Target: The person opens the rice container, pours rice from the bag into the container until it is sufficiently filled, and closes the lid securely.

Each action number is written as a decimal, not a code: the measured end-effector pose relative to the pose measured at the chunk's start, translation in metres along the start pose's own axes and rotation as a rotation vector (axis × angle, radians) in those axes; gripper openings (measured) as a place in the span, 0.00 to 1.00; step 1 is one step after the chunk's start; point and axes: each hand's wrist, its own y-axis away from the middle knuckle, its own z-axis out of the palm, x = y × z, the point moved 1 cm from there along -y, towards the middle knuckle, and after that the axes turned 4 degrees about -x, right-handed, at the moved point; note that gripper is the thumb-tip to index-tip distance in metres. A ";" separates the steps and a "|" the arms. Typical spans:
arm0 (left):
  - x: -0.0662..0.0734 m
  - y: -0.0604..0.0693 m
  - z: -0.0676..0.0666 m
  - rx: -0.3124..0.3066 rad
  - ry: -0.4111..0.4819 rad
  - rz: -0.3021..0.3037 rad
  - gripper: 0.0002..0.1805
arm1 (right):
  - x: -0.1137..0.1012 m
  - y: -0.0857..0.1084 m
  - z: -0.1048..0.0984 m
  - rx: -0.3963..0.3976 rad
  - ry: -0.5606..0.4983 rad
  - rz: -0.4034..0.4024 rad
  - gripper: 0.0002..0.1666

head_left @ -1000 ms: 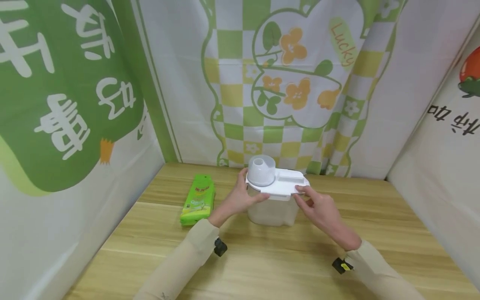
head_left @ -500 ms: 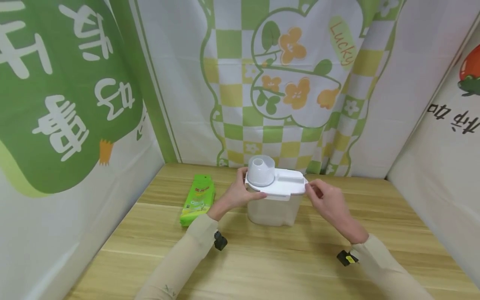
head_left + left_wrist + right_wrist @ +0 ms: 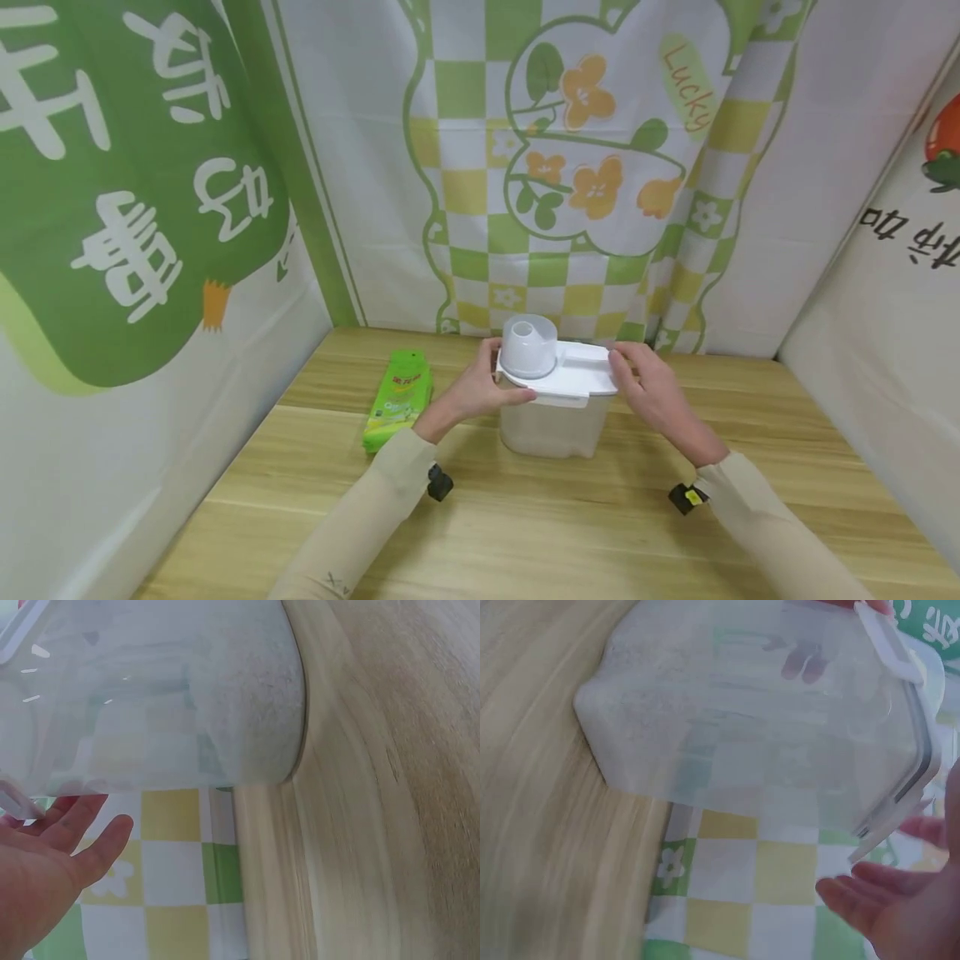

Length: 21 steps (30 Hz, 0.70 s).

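Note:
A clear plastic storage container [image 3: 555,433] stands upright on the table, with whitish, grainy contents [image 3: 259,705] low inside. Its white lid [image 3: 573,381] carries a translucent measuring cup [image 3: 529,348] at the left end. My left hand [image 3: 480,390] grips that end, thumb along the front latch [image 3: 561,401] and fingers round the back. At the lid's right end is my right hand [image 3: 654,396], its thumb and fingers by the edge. In the right wrist view its fingers [image 3: 855,896] are loosely extended beside an end latch [image 3: 892,825] that sticks out from the rim; exact contact is unclear.
A bright green packet [image 3: 397,402] lies on the wooden table [image 3: 540,525], left of the container. A checked, printed curtain [image 3: 540,267] hangs close behind. Fabric walls rise along both sides of the table.
My right hand has moved from the lid's front right corner round to its right end, then slightly farther back. My left hand has kept its hold on the left end.

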 end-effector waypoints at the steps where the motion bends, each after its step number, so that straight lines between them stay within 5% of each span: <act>1: 0.001 0.000 0.000 0.001 -0.011 0.009 0.53 | 0.002 -0.001 0.000 -0.012 -0.011 0.015 0.22; 10: 0.001 0.004 -0.001 -0.015 -0.050 0.044 0.52 | 0.017 0.002 0.001 -0.094 -0.187 0.074 0.24; 21: 0.001 0.001 -0.007 -0.036 -0.076 0.060 0.52 | 0.012 0.007 0.000 -0.048 -0.230 0.066 0.21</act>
